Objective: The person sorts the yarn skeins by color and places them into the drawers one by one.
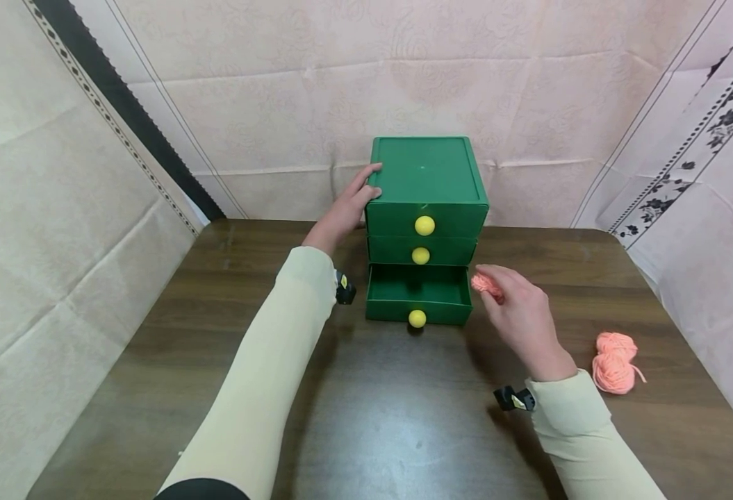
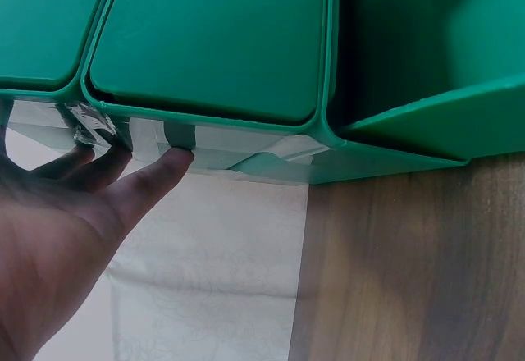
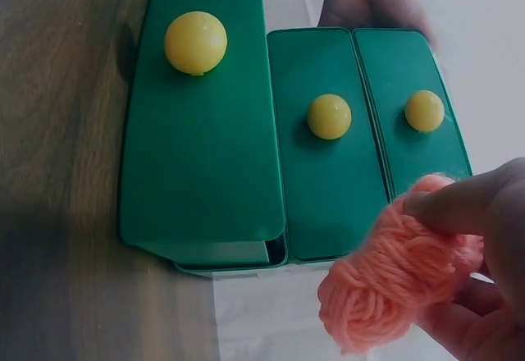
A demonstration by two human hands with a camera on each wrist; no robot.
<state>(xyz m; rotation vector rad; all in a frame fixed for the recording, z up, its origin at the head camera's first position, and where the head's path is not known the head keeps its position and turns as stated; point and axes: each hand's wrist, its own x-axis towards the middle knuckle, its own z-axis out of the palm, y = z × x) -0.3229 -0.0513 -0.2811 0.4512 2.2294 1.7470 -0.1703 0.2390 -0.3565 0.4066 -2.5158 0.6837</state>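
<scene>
A green three-drawer box with yellow ball knobs stands at the table's back. Its bottom drawer is pulled out, and the inside that shows is bare; the upper two are closed. My left hand rests against the box's left side, fingertips on its taped wall in the left wrist view. Beside the open drawer's right edge, my right hand pinches a small skein of coral yarn between thumb and fingers. Part of that skein is hidden by the hand.
Another skein of coral yarn lies on the brown wooden table at the right, a loose end sticking out. Pale patterned cloth hangs behind the box and along both sides.
</scene>
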